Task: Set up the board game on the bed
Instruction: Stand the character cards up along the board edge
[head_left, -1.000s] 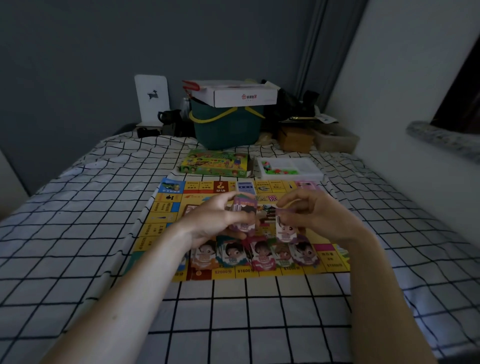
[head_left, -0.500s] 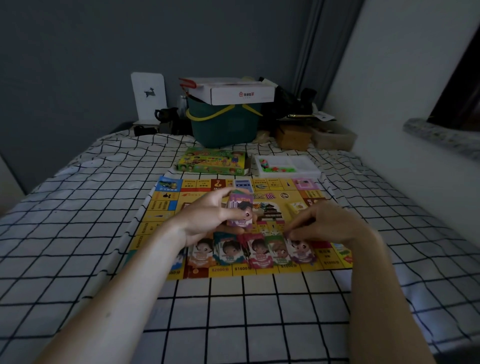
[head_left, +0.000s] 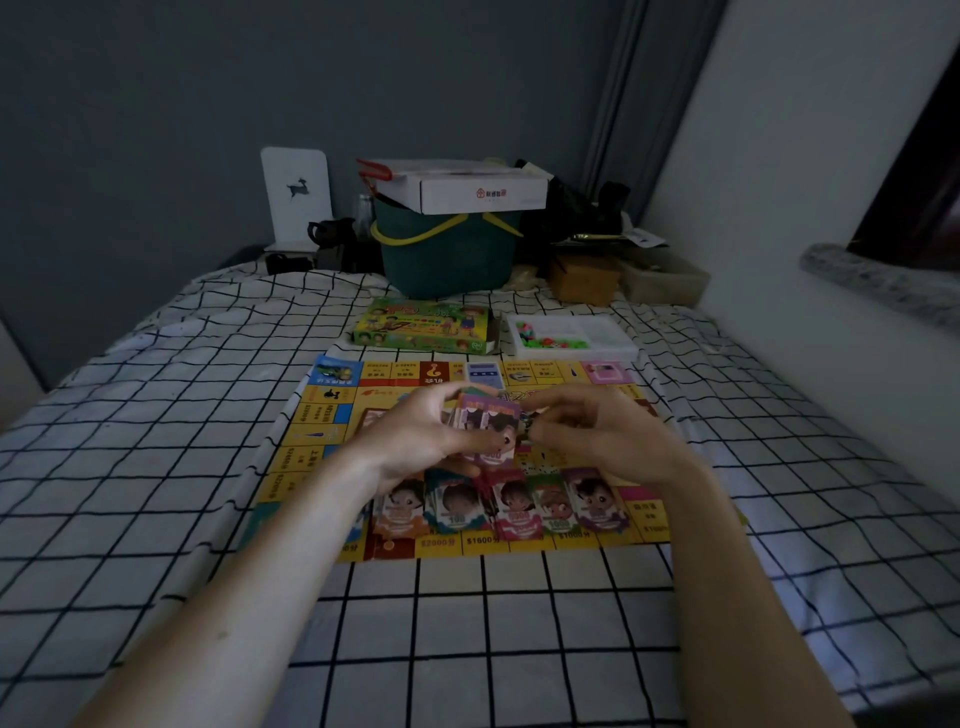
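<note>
Over the game board (head_left: 332, 415) mid-bed, a fanned stack of money notes (head_left: 485, 426) is being gripped by the left hand (head_left: 415, 441) and pinched by the right hand (head_left: 597, 436); notes risk being dropped onto the near row of sorted piles (head_left: 519, 509).

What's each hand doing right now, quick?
Left hand: holds the card stack above the board.
Right hand: fingers curled at the stack's right edge, apparently pinching a card; the grip itself is blurred.
</note>
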